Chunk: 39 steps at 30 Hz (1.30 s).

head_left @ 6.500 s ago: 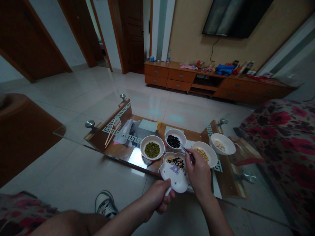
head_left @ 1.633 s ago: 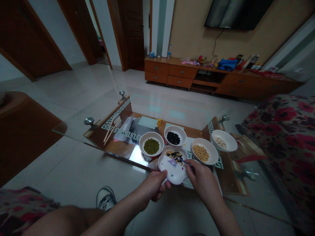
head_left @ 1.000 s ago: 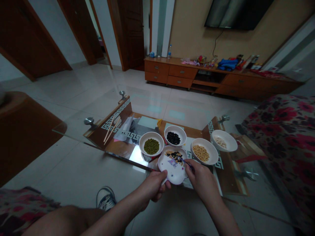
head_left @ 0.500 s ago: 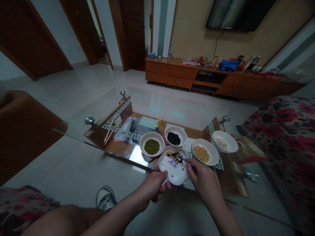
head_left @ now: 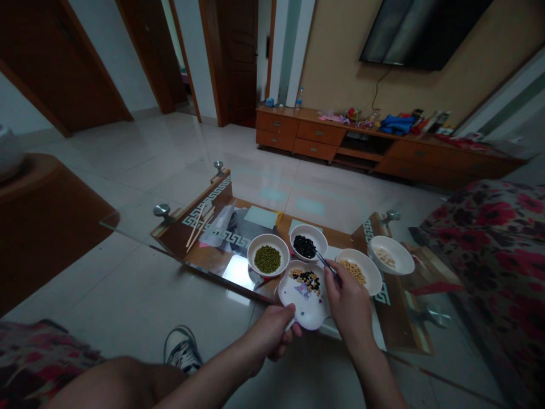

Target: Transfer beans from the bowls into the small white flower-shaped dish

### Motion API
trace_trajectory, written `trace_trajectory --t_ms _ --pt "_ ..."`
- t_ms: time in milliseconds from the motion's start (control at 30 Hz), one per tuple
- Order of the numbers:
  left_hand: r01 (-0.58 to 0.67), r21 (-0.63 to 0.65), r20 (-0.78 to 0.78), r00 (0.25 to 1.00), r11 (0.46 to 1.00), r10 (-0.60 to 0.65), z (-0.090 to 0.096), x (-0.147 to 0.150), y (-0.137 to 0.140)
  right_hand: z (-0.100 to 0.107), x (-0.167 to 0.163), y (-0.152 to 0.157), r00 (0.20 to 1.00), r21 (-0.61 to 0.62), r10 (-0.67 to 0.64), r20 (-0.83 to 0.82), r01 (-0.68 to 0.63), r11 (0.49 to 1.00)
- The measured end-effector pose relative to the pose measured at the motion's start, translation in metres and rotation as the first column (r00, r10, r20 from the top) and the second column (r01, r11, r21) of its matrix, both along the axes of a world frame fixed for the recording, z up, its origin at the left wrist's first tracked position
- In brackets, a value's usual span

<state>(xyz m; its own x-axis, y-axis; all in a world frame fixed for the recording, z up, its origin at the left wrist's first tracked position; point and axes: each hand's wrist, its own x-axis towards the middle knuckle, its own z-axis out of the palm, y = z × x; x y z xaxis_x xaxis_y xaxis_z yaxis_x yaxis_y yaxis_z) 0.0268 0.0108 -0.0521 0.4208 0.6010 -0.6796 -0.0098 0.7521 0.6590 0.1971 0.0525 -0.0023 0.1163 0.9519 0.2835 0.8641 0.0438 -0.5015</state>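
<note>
My left hand (head_left: 279,329) is closed on the near left edge of a small white plate (head_left: 313,315) with a cartoon figure. Black and yellow beans (head_left: 309,278) lie mixed on the far part of this plate. In my right hand (head_left: 349,295) are slim dark tweezers (head_left: 326,262), their tips at the near right side of a white bowl (head_left: 322,236) of black beans (head_left: 304,246). To the left stands a bowl (head_left: 252,247) of green beans (head_left: 267,259). A bowl (head_left: 374,278) of yellow beans (head_left: 354,271) is partly behind my right hand.
A fourth white bowl (head_left: 402,258) with pale pieces (head_left: 385,257) stands far right on the glass table (head_left: 140,233). Chopsticks (head_left: 200,230) and papers (head_left: 221,224) show at the left. Beyond are a TV cabinet (head_left: 317,142) and a flowered sofa (head_left: 489,227).
My right hand has moved the tweezers from the beans on the plate up to the black bean bowl. My left hand still grips the plate. The view has shifted slightly.
</note>
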Motion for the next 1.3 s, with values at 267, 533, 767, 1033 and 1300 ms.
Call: trace_trajectory --t_ms 267,533,767,1033,1300 --pt "-0.005 -0.027 -0.015 1.0 1.0 0.005 0.004 0.001 0.0 0.007 0.014 -0.013 0.999 -0.118 -0.041 0.023 0.043 0.992" --pt "0.008 -0.033 -0.015 1.0 0.999 -0.009 0.012 -0.001 0.003 0.009 0.026 -0.021 0.989 -0.33 0.057 0.133 -0.01 0.944" --pt "0.013 -0.028 -0.003 1.0 1.0 -0.013 0.003 0.0 0.002 -0.001 0.029 -0.022 0.98 -0.371 0.133 0.146 -0.071 0.926" --pt "0.006 -0.031 0.021 1.0 1.0 -0.005 0.001 -0.001 0.002 -0.008 0.029 -0.022 0.976 -0.32 0.152 0.159 -0.095 0.943" --pt "0.004 -0.03 0.002 1.0 1.0 -0.004 0.006 -0.001 0.001 -0.013 0.028 -0.02 0.976 -0.318 0.15 0.156 -0.094 0.943"
